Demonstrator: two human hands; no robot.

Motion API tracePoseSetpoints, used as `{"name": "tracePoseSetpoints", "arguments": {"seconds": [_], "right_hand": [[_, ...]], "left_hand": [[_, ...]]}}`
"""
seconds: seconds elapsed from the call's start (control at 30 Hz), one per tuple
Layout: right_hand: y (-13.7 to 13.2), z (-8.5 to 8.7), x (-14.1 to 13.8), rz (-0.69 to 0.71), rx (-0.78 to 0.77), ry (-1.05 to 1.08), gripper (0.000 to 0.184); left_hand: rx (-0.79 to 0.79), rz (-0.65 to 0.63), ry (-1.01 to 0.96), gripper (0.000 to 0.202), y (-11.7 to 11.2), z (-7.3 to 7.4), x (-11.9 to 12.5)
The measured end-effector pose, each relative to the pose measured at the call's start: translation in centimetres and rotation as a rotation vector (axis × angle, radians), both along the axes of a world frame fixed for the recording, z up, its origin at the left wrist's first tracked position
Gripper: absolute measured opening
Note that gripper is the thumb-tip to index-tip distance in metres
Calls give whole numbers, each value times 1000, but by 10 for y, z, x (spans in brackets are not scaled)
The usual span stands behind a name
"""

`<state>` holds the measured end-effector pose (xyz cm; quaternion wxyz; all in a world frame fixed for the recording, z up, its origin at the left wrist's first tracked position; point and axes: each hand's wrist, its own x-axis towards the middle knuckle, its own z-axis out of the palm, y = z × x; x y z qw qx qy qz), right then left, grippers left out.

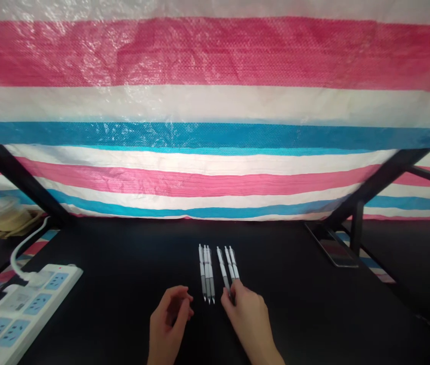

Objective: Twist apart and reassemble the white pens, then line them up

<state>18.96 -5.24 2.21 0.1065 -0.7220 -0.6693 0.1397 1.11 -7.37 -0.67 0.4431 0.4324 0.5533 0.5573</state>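
Note:
Several white pens with grey lower ends lie side by side on the black tabletop (pixel 314 304), in two groups of 3. The left group (pixel 206 274) lies close together, and the right group (pixel 227 263) fans slightly. My right hand (pixel 247 309) reaches the lower ends of the right group, its fingertips covering those ends. Whether it grips them, I cannot tell. My left hand (pixel 169 315) sits just below and left of the left group, fingers curled, holding nothing and not touching the pens.
A white power strip (pixel 21 309) with blue socket panels lies at the left, its cable (pixel 21 248) curving to the back. A striped plastic sheet (pixel 215 111) hangs behind the table, crossed by dark metal bars (pixel 374 187). A crumpled plastic bag (pixel 2 218) lies far left.

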Motion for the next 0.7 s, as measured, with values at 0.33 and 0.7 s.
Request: {"name": "tracePoseSetpoints", "arguments": {"seconds": [0.33,0.7], "right_hand": [[-45,-39,-10,37,124,911,32],[-42,-42,-10,-29,-90,1373,41]], "left_hand": [[-174,-99,-496,24,13,-3,-8],[-274,-34,-640,31,12,-5,-12]]}}
